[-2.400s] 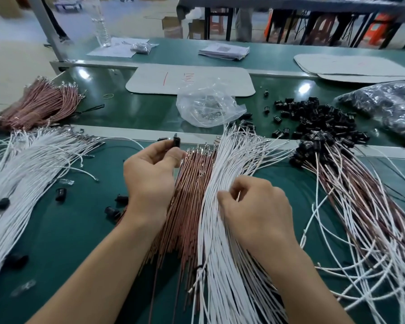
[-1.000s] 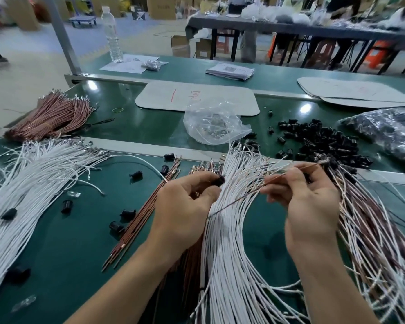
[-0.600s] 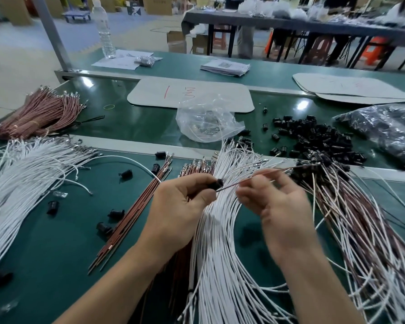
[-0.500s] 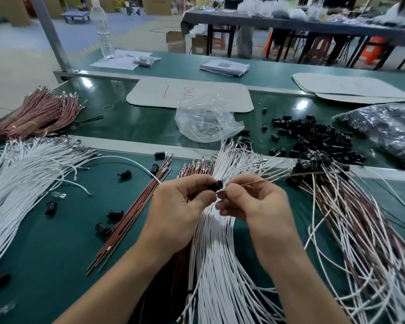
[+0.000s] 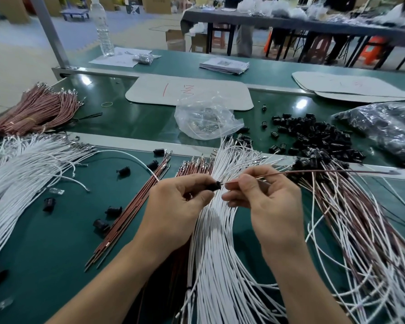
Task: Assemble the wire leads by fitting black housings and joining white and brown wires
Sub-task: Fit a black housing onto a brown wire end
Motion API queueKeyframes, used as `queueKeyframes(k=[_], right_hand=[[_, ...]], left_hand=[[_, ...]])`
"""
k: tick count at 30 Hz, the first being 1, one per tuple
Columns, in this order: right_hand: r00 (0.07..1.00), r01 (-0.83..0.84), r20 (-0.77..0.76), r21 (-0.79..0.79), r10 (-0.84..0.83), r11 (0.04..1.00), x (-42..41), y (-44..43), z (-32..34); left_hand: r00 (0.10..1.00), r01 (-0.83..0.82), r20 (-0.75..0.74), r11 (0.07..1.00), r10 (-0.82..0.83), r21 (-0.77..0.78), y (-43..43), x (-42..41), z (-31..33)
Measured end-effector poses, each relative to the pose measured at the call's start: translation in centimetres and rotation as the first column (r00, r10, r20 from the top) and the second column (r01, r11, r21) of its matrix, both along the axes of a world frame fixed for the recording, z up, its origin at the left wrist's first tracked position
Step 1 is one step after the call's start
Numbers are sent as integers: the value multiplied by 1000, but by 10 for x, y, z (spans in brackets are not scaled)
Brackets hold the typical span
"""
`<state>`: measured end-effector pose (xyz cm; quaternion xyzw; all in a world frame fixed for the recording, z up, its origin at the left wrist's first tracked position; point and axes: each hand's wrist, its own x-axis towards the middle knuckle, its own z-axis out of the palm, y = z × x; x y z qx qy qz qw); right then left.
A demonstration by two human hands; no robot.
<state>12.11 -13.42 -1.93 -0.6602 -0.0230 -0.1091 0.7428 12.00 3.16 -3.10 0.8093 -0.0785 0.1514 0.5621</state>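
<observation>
Hands meet above the white wire bundle [image 5: 216, 232]. Left hand [image 5: 178, 204] pinches a black housing [image 5: 214, 186], its opening facing right; right hand [image 5: 263, 202] pinches a brown wire [image 5: 313, 173] just behind its tip, apparently aligned for insertion. Wire's tail trails rightward, unobstructed, above the mixed wire pile [image 5: 365, 230]; open green table [image 5: 45, 242] lies leftward.

Bench [image 5: 45, 242]: green matt mat, glossy strip upper centre. Housings [image 5: 313, 134]: black glossy plastic. Bag [image 5: 204, 118]: clear crinkled plastic. Boards [image 5: 189, 92]: matt grey card.
</observation>
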Motion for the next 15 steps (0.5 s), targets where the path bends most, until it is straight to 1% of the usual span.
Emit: queueKeyframes(k=[5, 8, 12, 15], right_hand=[[999, 32, 46, -112, -27, 993, 0, -4, -3], [999, 19, 43, -139, -13, 990, -1, 1, -5], [999, 24, 28, -184, -19, 983, 0, -3, -4], [999, 31, 29, -218, -25, 976, -2, -2, -5]], left_hand=[[999, -9, 53, 999, 7, 39, 0, -3, 1], [999, -21, 47, 999, 19, 47, 0, -4, 1], [999, -24, 30, 1000, 24, 4, 2, -3, 0], [997, -43, 60, 998, 41, 36, 3, -6, 1]])
